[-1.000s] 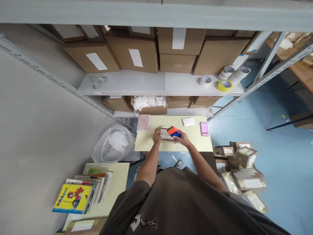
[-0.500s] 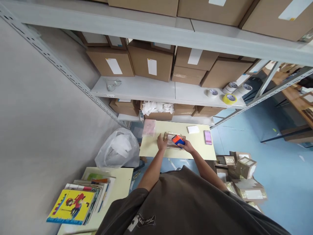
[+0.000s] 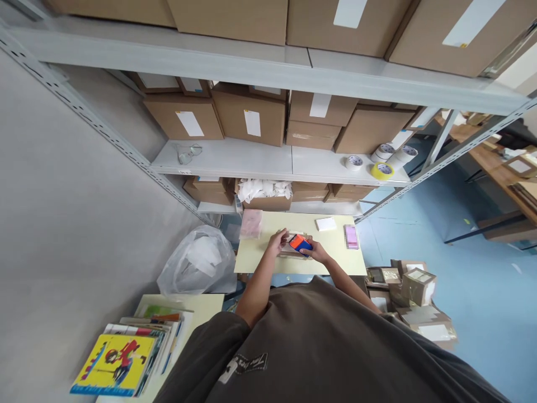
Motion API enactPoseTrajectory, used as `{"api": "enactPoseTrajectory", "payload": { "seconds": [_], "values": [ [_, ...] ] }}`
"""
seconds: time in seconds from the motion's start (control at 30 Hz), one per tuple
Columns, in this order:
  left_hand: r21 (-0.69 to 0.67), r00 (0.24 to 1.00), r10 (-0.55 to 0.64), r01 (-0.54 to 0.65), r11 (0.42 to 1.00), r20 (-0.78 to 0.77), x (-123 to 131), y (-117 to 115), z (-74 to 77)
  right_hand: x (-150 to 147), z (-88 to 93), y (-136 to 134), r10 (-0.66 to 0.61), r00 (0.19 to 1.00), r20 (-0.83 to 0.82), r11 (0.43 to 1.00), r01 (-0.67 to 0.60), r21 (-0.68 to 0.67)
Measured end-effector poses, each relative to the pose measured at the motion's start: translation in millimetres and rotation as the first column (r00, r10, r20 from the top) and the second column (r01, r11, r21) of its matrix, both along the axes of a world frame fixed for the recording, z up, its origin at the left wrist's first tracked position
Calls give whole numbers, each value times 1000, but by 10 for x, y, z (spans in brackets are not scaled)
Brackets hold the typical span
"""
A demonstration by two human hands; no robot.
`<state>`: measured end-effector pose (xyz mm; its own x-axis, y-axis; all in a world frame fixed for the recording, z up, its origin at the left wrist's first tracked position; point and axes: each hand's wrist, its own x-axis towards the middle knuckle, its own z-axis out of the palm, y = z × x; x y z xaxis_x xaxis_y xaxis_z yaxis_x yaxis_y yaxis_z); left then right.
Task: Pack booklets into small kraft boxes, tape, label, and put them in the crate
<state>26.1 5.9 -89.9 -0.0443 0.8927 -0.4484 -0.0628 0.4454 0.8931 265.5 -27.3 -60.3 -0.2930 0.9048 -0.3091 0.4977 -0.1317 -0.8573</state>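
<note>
On the pale yellow table lies a small brown package (image 3: 289, 253) with shiny tape and a white area on top, partly hidden by my hands. My right hand (image 3: 318, 251) is closed around an orange-and-blue hand-held object (image 3: 301, 244), held over the package. Its exact kind is too small to make out. At the package's left end is my left hand (image 3: 277, 242), its fingers apart and slightly curved, close to the orange end of that object. Whether it touches the package is unclear.
On the table (image 3: 255, 258) lie a pink sheet (image 3: 251, 223), a white box (image 3: 326, 224) and a pink-purple pack (image 3: 351, 237). Tape rolls (image 3: 382, 170) sit on the shelf above. A plastic bag (image 3: 197, 257) stands left; several taped parcels (image 3: 423, 313) are piled right.
My left hand has lifted from the package's left edge and its fingers have moved in toward the orange-and-blue object. That object has shifted slightly left in view. The camera view has also moved a little.
</note>
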Motion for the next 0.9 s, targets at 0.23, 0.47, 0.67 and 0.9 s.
{"api": "enactPoseTrajectory", "payload": {
  "seconds": [0.23, 0.47, 0.67, 0.9],
  "values": [
    [25, 936, 277, -289, 957, 217, -207, -55, 96, 67, 50, 142, 138, 982, 130, 990, -139, 0],
    [64, 881, 431, -450, 891, 196, -242, -166, 105, -41, 320, 368, 249, 906, 342, 964, -264, -3],
    [69, 885, 456, -462, 884, 96, -263, -315, 25, -141, 418, 420, 294, 811, 506, 946, -324, -29],
    [34, 864, 501, -502, 864, 43, -334, -376, -142, -214, 399, 432, 324, 754, 571, 938, -337, -86]
  ]
}}
